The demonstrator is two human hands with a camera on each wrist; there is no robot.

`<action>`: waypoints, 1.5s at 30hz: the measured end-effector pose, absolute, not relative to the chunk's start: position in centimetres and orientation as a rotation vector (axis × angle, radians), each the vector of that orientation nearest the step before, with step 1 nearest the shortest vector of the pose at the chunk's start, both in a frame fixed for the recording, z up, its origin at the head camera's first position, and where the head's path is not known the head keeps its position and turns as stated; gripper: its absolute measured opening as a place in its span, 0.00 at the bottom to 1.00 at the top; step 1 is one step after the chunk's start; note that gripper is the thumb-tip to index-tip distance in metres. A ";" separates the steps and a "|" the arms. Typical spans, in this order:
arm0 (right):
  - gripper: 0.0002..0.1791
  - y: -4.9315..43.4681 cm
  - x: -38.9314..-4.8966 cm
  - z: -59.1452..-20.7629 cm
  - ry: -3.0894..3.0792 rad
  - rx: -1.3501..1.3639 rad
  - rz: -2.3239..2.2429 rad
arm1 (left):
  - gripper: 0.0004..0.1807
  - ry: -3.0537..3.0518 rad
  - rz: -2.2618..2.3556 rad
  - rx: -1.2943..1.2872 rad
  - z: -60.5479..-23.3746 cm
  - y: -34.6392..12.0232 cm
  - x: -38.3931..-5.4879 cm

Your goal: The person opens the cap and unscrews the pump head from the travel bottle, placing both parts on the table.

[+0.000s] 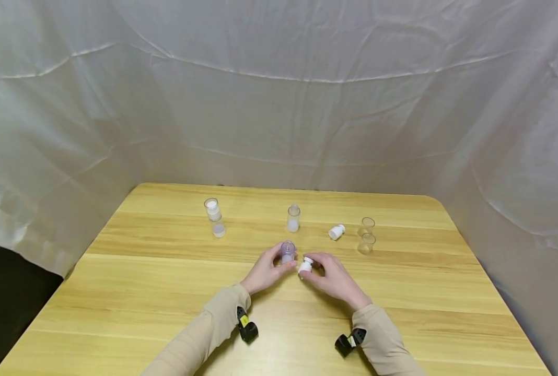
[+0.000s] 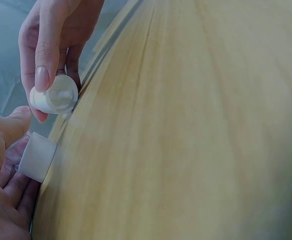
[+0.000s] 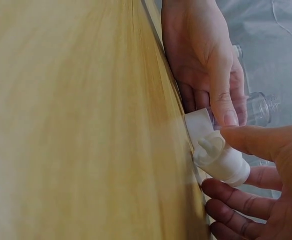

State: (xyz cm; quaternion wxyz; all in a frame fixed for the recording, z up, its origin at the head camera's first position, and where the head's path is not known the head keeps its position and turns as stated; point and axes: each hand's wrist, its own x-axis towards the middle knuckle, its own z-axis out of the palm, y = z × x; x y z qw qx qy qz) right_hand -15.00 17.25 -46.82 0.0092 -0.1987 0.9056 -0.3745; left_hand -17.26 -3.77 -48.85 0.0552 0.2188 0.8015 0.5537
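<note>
Standing farthest left on the bench point(image 1: 448, 292): an assembled bottle point(image 1: 214, 212), clear cap around a white part on top, whitish base below. It is well apart from my hands.

Next, my left hand point(image 1: 266, 272), sleeve point(image 1: 222, 308) pale, black wrist device point(image 1: 247, 328) strapped on. Thumb and fingers are clamped around a clear bottle point(image 1: 287, 254). The right wrist view shows its threaded neck point(image 3: 271, 103) pointing away from the white base point(image 3: 199, 124); a faint purple tint is seen from above. I cannot tell whether the base touches the bench.

Beyond the held bottle, and slightly right of it, a second clear bottle point(image 1: 293, 219) stands upright, whitish base down, narrow neck up.

Just right of the held bottle, my right hand point(image 1: 329, 277) pinches a white fitting point(image 1: 305, 265) between thumb and fingers. Both wrist views show its hollow end; a stem is visible inside. Fitting and held bottle are close together and not joined; contact between my two hands I cannot tell.

Farther right and beyond, a loose white fitting point(image 1: 336, 232) lies on its side, hollow end toward near left.

Rightmost, two clear cups point(image 1: 366, 245), one just behind the other, rims visible at top.
</note>
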 end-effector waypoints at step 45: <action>0.18 20.8 -18.3 -46.1 2.953 -0.098 -1.084 | 0.26 2.395 1.685 0.685 -48.8 -3.9 -17.4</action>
